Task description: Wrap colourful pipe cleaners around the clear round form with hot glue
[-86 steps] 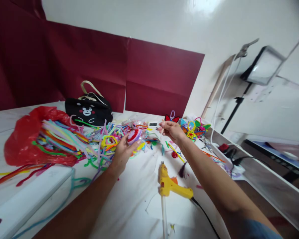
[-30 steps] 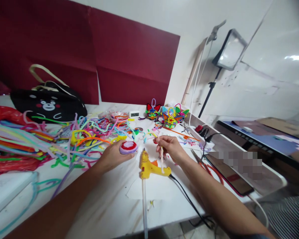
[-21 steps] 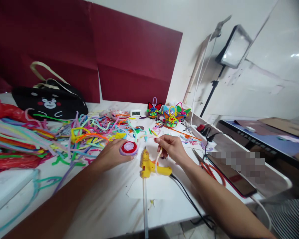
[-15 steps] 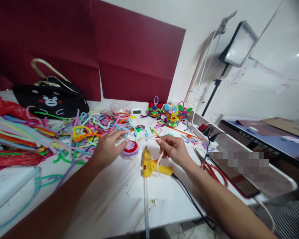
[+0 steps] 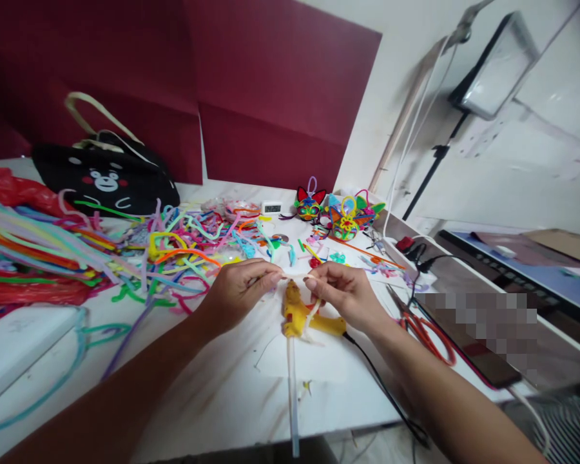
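Observation:
A thin cream-white pipe cleaner (image 5: 296, 278) is stretched level between my two hands. My left hand (image 5: 236, 293) pinches its left end between thumb and fingers. My right hand (image 5: 348, 294) pinches it a short way along, and a loose tail hangs below that hand. Just beneath, a yellow glue gun (image 5: 296, 314) lies on the white table (image 5: 212, 399), its nozzle pointing away from me. A long translucent glue stick (image 5: 293, 393) sticks out of its rear toward me. The round red and purple coil seen earlier is hidden behind my left hand.
Colourful pipe cleaners (image 5: 183, 232) are heaped at the left, before a black bag (image 5: 104, 177). Several finished cat-face ornaments (image 5: 310, 205) stand at the back. Orange-handled scissors (image 5: 423, 332) and a phone (image 5: 468, 341) lie at the right. The glue gun's black cord (image 5: 377, 374) runs off the front edge.
My left hand has moved right, from beside the round coil, and closed on the pipe cleaner's end. The right hand still pinches it. The view has shifted slightly.

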{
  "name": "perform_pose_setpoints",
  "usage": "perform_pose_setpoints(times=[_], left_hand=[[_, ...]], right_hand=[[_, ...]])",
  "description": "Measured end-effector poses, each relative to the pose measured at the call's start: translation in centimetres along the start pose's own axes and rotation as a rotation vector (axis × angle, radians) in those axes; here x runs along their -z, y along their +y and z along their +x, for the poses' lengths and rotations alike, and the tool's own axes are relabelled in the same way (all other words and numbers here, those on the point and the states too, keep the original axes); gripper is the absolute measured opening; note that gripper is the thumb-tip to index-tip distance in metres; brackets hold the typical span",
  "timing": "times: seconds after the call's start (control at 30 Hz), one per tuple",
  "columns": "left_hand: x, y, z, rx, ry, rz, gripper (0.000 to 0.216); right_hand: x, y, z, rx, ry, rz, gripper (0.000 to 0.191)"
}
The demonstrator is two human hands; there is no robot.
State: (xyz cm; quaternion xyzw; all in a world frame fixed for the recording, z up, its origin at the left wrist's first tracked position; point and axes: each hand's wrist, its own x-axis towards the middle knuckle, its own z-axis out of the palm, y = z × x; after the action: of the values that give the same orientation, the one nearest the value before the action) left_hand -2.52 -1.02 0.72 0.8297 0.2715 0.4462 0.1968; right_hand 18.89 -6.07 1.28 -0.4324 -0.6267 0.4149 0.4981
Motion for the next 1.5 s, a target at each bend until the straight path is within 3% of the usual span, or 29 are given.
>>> perform_pose_setpoints(times=[0.2,0.37,0.63,0.93,1.13,1.23,1.33,1.5], left_hand=[[0.6,-0.2,0.2,-0.125,0.073,0.087,0.016],[0.9,-0.6,0.0,-0.16,0.098,0.155,0.015],[1.3,-0.3,0.3,-0.332,0.18,0.376,0.015],[2.0,-1.0,0.7,-0.327,0.246,0.475,0.014],[2.3,-2.0,0.7,-0.332,0.191,0.561,0.019],[2.5,-2.9,0.7,-0.326,0.174,0.601,0.024],[2.6,-3.8,0.7,-0.286,0.158,0.616,0.025],[2.7,-4.0,0.7,-0.213,0.207,0.577,0.027]], right_hand=[[1.2,-1.0,0.0,-0.082,-0.081,0.106,0.034],[2.1,-1.1,-0.1,-0.111,-0.08,0.013,0.034],[3.4,-0.3,0.0,0.139,-0.067,-0.4,0.02],[4.9,-0.1,0.5,0.352,0.056,-0.698,0.012],[5.2,0.2,0.8,0.437,0.094,-0.765,0.01],[5.3,0.5,1.0,0.493,0.108,-0.766,0.019],[5.4,0.7,1.2,0.492,0.122,-0.763,0.022],[5.4,0.8,1.2,0.362,0.19,-0.71,0.011]])
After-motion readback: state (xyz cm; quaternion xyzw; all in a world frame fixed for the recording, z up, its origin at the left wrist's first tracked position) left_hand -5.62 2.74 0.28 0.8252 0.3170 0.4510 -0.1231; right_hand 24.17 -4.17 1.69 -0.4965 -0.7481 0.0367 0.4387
